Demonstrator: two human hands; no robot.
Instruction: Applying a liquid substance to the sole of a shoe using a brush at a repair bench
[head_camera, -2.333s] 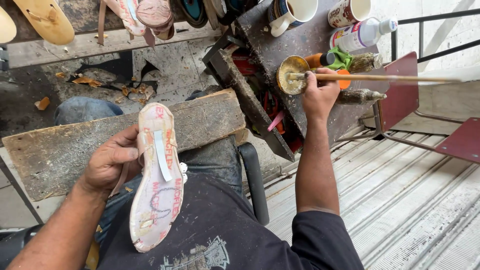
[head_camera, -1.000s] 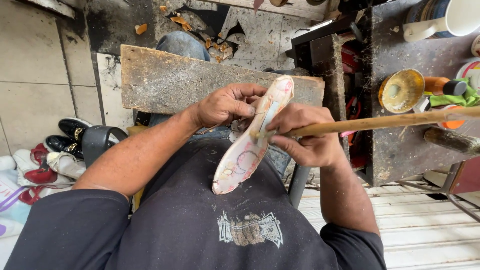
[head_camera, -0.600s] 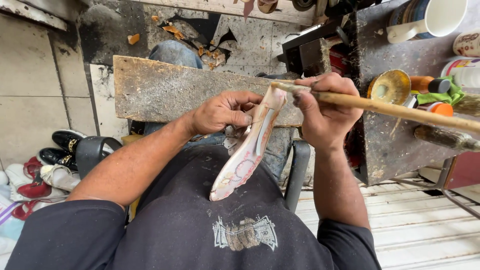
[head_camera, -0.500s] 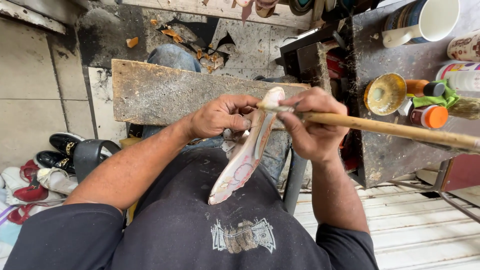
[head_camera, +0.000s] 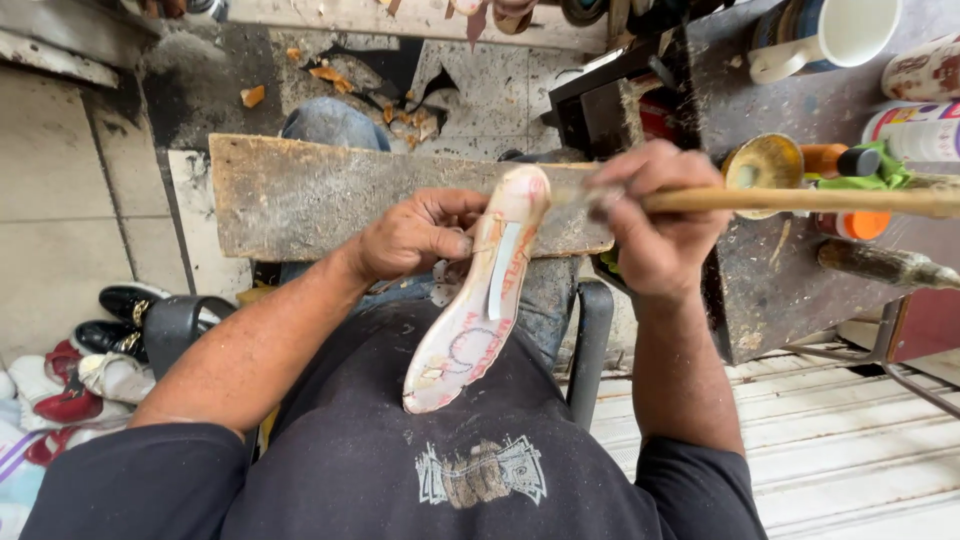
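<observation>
Left hand (head_camera: 415, 232): fingertips hidden behind the shoe sole (head_camera: 480, 300) they grip; contact on its far side not visible.

Right hand (head_camera: 660, 225): closed round a long wooden stick (head_camera: 800, 200). Stick's working end, just left of the grip near the sole's toe, is motion-blurred; cannot tell bristle or bare, nor whether it touches. Stick's other end is cut off at the right frame edge.

White mug (head_camera: 830, 35) beyond the grip: cut by the top edge.
</observation>
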